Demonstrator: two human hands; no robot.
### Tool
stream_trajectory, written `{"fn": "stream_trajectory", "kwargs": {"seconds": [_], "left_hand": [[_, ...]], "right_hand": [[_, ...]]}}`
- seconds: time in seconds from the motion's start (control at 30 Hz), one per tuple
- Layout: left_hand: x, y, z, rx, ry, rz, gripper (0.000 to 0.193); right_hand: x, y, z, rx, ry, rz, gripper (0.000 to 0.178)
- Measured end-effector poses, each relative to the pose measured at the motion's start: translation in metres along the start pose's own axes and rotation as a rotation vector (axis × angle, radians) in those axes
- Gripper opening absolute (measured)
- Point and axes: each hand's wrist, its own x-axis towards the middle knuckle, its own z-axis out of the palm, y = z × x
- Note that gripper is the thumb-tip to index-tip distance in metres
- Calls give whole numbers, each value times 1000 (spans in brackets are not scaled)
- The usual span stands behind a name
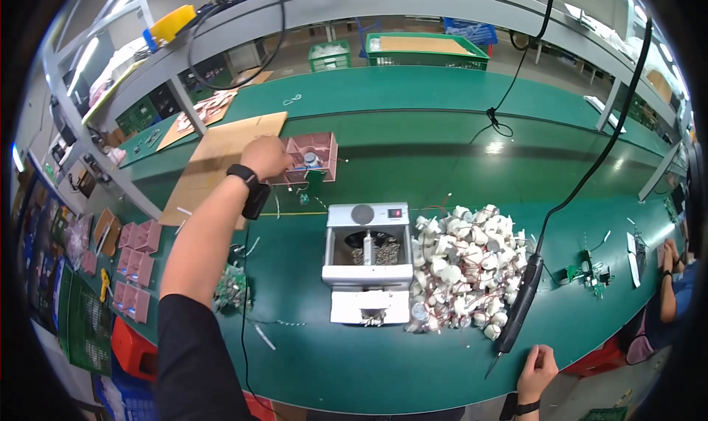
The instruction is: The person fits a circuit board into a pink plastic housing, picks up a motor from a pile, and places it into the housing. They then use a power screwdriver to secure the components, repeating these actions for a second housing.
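My left hand [265, 157] is stretched far forward over the green bench and closed on the left edge of a pink compartment tray [322, 149] that holds a small round part. A black band sits on that wrist. My right hand [538, 367] rests with fingers curled at the near edge of the bench, holding nothing, just right of the tip of a black electric screwdriver [521, 297] hanging from a cable. Between the hands stand a white box-shaped feeder machine [367, 262] and a heap of small white parts with red wires [466, 266].
Brown cardboard sheets [214, 159] lie left of the pink tray. Stacked pink trays [136, 262] and a red crate [133, 351] sit at the left. Small green circuit boards [232, 287] lie by my left arm. Another person's arm [667, 288] shows at the right edge.
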Motion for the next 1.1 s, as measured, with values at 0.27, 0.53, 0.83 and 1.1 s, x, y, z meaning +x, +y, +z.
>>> {"fn": "stream_trajectory", "kwargs": {"seconds": [0.27, 0.53, 0.83, 1.1], "left_hand": [[70, 28, 96, 22, 26, -124, 38], [-77, 82, 11, -378, 240, 145, 31], [-371, -25, 20, -434, 554, -304, 16], [-491, -322, 49, 203, 462, -859, 29]], "right_hand": [[3, -10, 0, -44, -57, -13, 12], [-5, -7, -9, -70, -81, 9, 28], [-3, -41, -14, -291, -134, -139, 31], [-40, -34, -26, -163, -102, -96, 32]]}}
